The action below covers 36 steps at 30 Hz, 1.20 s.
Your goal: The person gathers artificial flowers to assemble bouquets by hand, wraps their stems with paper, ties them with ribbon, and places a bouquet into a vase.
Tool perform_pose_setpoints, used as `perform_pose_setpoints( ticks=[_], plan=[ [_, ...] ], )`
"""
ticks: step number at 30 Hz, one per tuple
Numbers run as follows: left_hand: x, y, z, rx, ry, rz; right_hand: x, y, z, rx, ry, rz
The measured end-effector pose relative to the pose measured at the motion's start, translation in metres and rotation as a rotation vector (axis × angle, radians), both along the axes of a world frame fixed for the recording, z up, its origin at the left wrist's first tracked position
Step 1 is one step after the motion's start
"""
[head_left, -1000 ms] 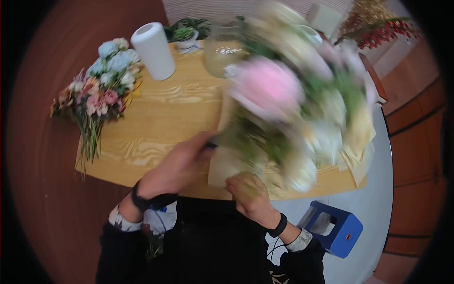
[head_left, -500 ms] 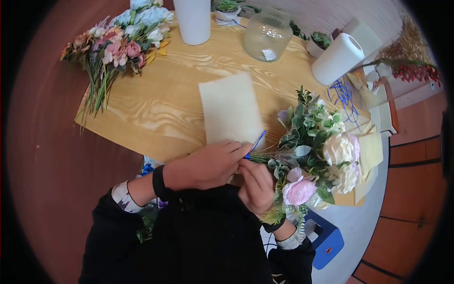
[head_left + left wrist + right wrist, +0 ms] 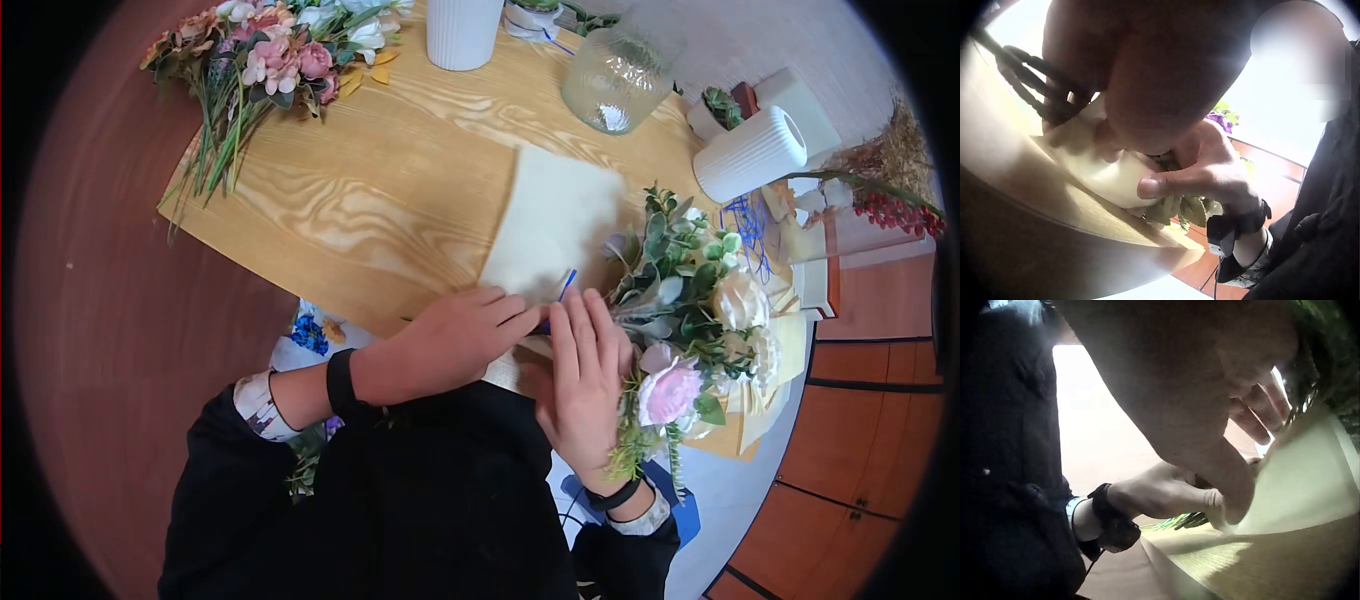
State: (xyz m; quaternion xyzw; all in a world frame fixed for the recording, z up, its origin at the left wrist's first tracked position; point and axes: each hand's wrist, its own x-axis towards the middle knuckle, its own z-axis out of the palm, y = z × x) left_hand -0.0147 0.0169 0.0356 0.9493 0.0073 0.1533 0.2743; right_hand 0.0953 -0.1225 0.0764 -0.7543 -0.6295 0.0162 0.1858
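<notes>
One desk [image 3: 380,235]: one bouquet [image 3: 700,318] right of pale paper sheet [image 3: 550,215], one flower heap [image 3: 265,60] left, one glass vase [image 3: 620,82] and two white vases [image 3: 750,155] beyond. Right hand [image 3: 585,390], fingers straight, and left hand [image 3: 440,340], fingers bent, grip can't tell, cover bouquet's lower end at sheet's near side; one blue tie [image 3: 569,281] between.

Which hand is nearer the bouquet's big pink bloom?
Right. In the head view, the right hand is just left of the bloom; the left hand is farther left, with the right hand between it and the bloom.
</notes>
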Motion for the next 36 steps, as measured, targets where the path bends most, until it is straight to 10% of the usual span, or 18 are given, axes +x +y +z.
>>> perform_pose_setpoints(
  ticks=[36],
  plan=[
    [0.004, -0.007, -0.022, 0.010, -0.178, 0.104, 0.030, 0.024, 0.012, -0.262, -0.285, 0.165]
  ],
)
